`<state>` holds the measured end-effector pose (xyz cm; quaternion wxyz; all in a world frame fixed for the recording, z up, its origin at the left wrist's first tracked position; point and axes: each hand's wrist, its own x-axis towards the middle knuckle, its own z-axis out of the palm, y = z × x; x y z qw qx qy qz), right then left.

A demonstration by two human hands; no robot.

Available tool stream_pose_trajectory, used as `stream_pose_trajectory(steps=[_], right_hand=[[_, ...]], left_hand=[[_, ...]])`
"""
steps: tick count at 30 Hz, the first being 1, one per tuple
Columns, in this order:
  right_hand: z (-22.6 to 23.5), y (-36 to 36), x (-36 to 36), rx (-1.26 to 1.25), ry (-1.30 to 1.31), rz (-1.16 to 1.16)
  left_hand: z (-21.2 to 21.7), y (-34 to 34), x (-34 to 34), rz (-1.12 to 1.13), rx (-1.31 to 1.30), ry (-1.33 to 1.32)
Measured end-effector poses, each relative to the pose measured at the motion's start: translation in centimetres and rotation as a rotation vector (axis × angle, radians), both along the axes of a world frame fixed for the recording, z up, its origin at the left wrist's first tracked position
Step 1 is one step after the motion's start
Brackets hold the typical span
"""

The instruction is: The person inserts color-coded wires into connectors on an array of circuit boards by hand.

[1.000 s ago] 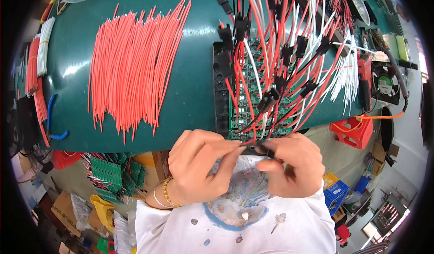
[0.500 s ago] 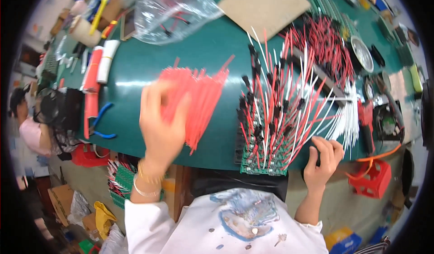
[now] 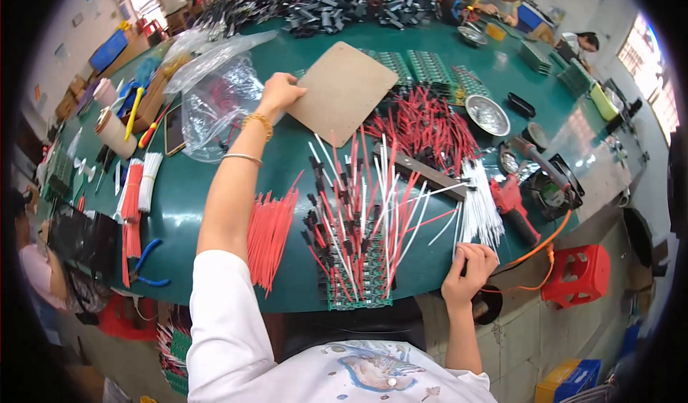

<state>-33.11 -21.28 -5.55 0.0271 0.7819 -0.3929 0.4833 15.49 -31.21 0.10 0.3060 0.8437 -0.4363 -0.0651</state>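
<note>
My left hand (image 3: 282, 92) reaches far out over the bench, its fingers closed on the left corner of a flat brown board (image 3: 342, 91). By the front edge, my right hand (image 3: 469, 270) is curled, thumb and fingertips pinching the end of a white wire beside a fanned bundle of white wires (image 3: 481, 213). Between my arms stands a panel of green circuit boards (image 3: 356, 292), with red and white wires and black pieces rising from it. A loose bundle of red wires (image 3: 271, 238) lies on the bench, partly behind my left forearm.
A dark metal bar (image 3: 419, 175) lies before a heap of red wires (image 3: 430, 127). Right of it are a metal dish (image 3: 488, 115) and a red glue gun (image 3: 514, 206) with an orange cord. Blue-handled pliers (image 3: 148, 263) and a clear bag (image 3: 215, 109) lie left. Co-workers sit farther back.
My left hand has gone from above the red wire bundle out to the board's corner. My right hand has closed its fingers by the white wires. The view has tilted up.
</note>
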Motion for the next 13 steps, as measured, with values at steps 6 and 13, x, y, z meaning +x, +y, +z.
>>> stream_pose_trajectory(steps=[6,13], right_hand=[[-0.6,-0.4,0.2,-0.018,-0.03,0.036],[6.4,4.8,-0.1,0.288,-0.542,0.29]], left_hand=[[5.4,3.6,1.4,0.0,-0.744,0.087],[13.0,22.3,-10.4,-0.19,-0.771,-0.129]])
